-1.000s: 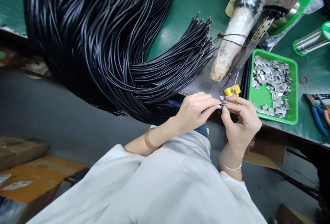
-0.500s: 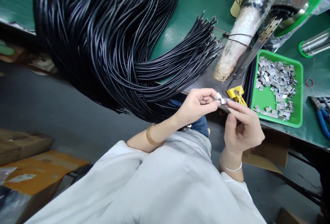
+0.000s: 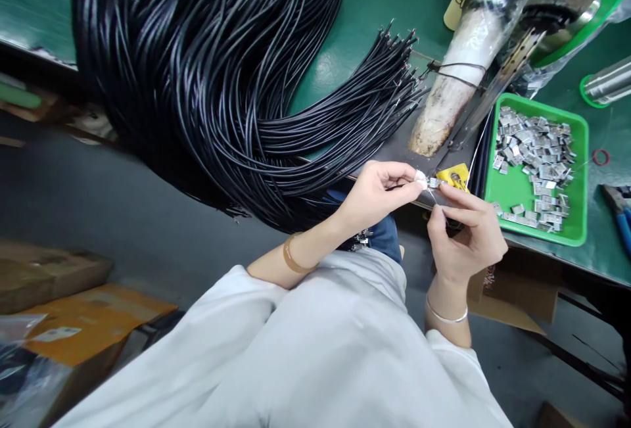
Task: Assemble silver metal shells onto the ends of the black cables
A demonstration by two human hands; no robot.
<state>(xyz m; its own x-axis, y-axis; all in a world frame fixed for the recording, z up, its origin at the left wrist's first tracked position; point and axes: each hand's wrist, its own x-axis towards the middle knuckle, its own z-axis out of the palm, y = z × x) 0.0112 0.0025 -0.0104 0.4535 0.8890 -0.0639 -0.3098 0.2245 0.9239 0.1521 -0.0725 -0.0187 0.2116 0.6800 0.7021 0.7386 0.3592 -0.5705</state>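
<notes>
My left hand (image 3: pixel 377 194) pinches a small metal connector (image 3: pixel 434 183) at its left side, with white wrapping on a fingertip. My right hand (image 3: pixel 466 234) has its index fingertip at the connector's right end, and its thumb and middle finger pinch a thin wire (image 3: pixel 432 196) just below. A yellow tool (image 3: pixel 454 176) lies on the bench edge behind the connector. To the right, a green tray (image 3: pixel 582 178) holds many similar metal pieces (image 3: pixel 535 148). A large bundle of black cables (image 3: pixel 211 86) lies to the left, its stripped ends near the bench's middle.
A plastic-wrapped post (image 3: pixel 453 86) slants over the bench behind my hands. Blue-handled pliers (image 3: pixel 620 217) and a red ring (image 3: pixel 600 156) lie right of the tray. A metal cylinder (image 3: pixel 608 84) stands at the far right. Cardboard boxes (image 3: pixel 49 277) sit on the floor at left.
My right thumb and middle finger have shifted below the connector, where a thin wire now shows between them and my left fingertips. The view has shifted slightly.
</notes>
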